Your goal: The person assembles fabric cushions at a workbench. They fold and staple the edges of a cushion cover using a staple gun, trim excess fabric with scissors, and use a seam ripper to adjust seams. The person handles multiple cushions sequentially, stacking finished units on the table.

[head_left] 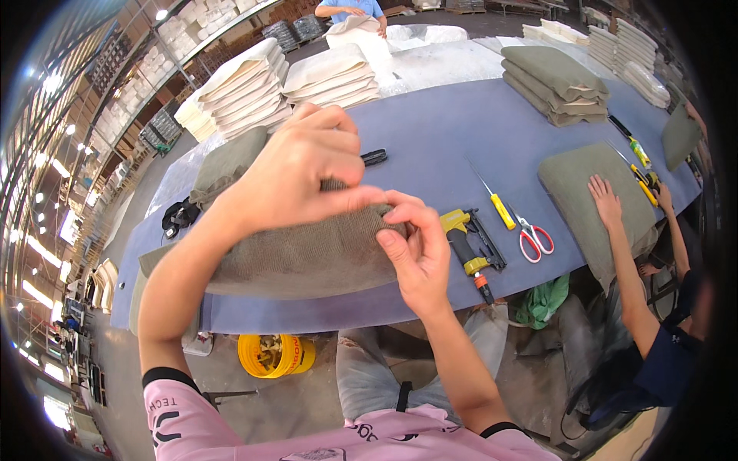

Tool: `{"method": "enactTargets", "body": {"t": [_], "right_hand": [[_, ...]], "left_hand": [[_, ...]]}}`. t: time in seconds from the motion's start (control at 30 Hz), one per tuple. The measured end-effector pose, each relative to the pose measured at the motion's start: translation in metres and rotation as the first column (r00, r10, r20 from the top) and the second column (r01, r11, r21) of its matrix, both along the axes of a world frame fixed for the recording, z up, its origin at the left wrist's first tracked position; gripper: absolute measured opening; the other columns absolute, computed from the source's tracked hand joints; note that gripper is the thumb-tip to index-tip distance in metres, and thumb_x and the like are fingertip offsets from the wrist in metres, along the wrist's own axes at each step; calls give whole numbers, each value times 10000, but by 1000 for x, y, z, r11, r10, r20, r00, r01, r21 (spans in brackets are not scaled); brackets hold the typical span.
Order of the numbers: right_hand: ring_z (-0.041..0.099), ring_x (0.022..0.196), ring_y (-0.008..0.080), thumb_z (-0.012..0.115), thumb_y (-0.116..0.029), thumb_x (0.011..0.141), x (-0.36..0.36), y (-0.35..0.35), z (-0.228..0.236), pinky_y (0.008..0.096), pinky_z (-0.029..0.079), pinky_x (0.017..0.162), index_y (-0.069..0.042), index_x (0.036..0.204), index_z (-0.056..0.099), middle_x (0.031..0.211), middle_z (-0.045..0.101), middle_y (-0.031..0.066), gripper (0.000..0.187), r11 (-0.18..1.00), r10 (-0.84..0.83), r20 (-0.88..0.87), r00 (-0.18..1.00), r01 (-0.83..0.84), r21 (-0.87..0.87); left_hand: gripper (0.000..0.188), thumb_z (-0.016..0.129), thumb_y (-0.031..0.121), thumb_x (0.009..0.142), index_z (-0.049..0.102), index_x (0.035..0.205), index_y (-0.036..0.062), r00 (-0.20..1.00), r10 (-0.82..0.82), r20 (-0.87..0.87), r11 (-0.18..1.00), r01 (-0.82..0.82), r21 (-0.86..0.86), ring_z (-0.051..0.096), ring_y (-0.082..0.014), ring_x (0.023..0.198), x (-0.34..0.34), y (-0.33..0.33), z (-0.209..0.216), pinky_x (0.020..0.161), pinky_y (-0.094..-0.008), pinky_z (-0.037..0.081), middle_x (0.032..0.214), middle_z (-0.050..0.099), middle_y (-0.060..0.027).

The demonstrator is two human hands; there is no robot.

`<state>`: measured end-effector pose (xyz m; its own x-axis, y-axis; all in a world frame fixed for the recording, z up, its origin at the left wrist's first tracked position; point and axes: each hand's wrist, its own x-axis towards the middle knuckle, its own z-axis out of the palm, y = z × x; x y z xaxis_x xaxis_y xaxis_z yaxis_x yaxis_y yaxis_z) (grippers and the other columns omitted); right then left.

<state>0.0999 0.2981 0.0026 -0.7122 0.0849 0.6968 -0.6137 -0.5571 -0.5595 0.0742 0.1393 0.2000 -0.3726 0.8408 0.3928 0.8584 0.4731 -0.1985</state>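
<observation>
Left hand [319, 169], curled, its grasp unclear, partly hides the ribbed olive cushion [307, 260] whose end the right hand [419, 257] pinches, near staple gun [463, 247], awl [503, 213] and scissors [527, 227].

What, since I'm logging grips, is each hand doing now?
Left hand: curled above the olive cushion; can't tell if holding anything.
Right hand: closed on the cushion's right end.

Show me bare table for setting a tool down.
Widest: blue tabletop between the olive stack, cream stack and yellow-handled tool. A narrow strip runs between the held cushion and near edge. Crowded: right of the right hand, with staple gun and scissors.
</observation>
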Motion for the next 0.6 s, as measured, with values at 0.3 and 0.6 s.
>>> {"method": "enactTargets", "body": {"t": [0.3, 0.6], "right_hand": [[712, 1132, 258, 780, 20, 933, -7, -4, 13, 350, 562, 968, -6, 1112, 736, 1262, 729, 157, 187, 993, -85, -212, 974, 101, 66], [668, 973, 215, 673, -48, 1028, -27, 1, 8, 314, 539, 888, 9, 1071, 662, 1176, 722, 117, 72, 972, -221, -42, 974, 223, 72]], "left_hand": [[594, 806, 641, 679, 509, 565, 140, 792, -20, -610, 999, -5, -40, 708, -267, 873, 50, -2, 4, 814, -452, 433, 634, 479, 22], [729, 526, 830, 919, 672, 768, 132, 740, 179, -648, 965, -260, -30, 722, -314, 1212, 81, 9, 8, 1017, -502, 386, 899, 719, -16]]}}
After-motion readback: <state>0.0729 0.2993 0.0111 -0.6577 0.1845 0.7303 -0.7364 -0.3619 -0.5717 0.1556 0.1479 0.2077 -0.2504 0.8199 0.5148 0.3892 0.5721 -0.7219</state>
